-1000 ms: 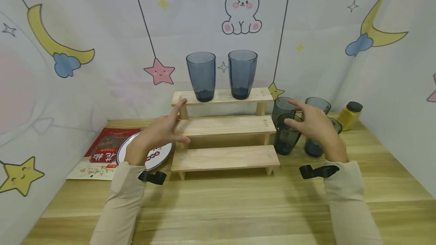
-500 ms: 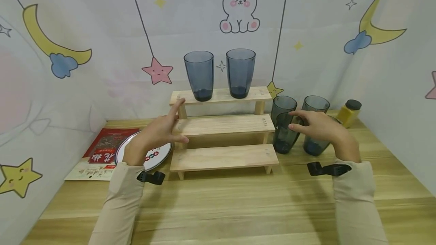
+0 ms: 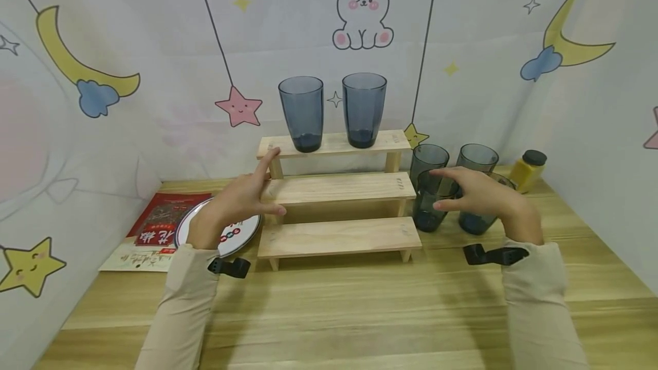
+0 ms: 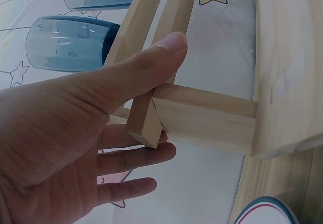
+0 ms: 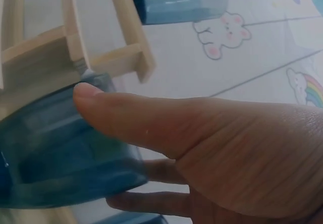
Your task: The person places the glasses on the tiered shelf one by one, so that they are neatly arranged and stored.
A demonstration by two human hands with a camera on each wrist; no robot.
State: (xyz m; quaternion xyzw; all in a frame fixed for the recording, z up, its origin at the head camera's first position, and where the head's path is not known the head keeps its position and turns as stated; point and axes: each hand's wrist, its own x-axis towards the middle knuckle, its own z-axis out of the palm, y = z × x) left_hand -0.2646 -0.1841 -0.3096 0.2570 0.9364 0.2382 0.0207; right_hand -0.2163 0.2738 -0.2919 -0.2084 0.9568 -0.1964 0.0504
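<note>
The right hand is sitting lower than a second ago, its wrist farther right and its thumb now reaching down the front-left glass; the left hand is staying put. On my feed I am counting six glasses: four are clustering about the right fingers, and two blue glasses are standing above and to the right of the left index fingertip, on the top board of the rack. That one rack is showing three flat boards of pale, grained wood on short legs. One round white plate is lying partly hidden by the left hand, a glossy red packet is lying left of those fingers, and one yellow jar with a black lid is standing right of the right hand.

The front-left glass is standing upright between the right thumb and fingers, looking smoky, see-through and smooth, narrowing toward its base. The thumb and fingers are straddling it; I cannot tell whether they are pressing it. The left thumb is lying across the middle board, while the other visible fingers are extending straight and spread past its left end.
</note>
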